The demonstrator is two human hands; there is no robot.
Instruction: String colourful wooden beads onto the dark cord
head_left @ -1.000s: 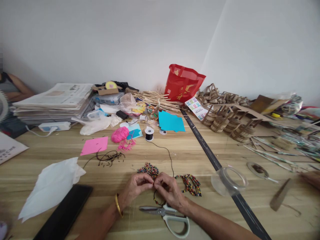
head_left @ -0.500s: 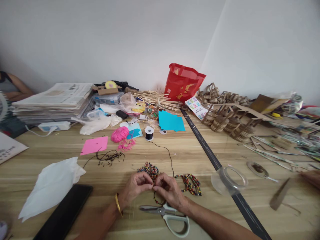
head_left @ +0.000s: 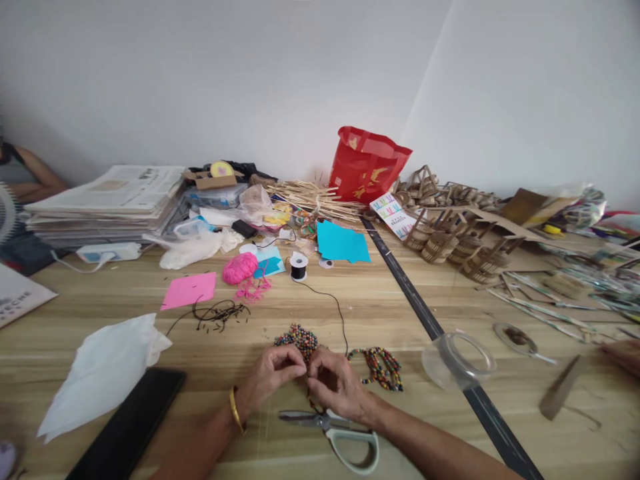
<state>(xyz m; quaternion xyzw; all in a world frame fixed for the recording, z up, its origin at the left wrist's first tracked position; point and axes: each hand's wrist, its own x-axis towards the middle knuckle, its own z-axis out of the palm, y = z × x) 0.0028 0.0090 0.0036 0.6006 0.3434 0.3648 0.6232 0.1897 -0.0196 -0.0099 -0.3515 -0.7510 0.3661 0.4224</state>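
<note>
I'm seeing both the left hand [head_left: 273, 377] and right hand [head_left: 336, 385] pinching together over something; their fingers are hiding whatever they're gripping.

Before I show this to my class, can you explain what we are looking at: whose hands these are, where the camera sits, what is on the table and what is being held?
There is no machine here. A person wears one camera on the head, looking forward and down, so the two bare hands at the bottom are the wearer's own.

The left hand and right hand meet fingertip to fingertip, pinching something small between them; a thin black cord runs from there back to a small spool. What exactly sits in the grip is too small to tell.

On the wooden table lie a heap of coloured beads, finished beaded strands, scissors, a roll of clear tape, pink yarn, a red bag and stacked newspapers. Another person's arm shows at the far left.
</note>
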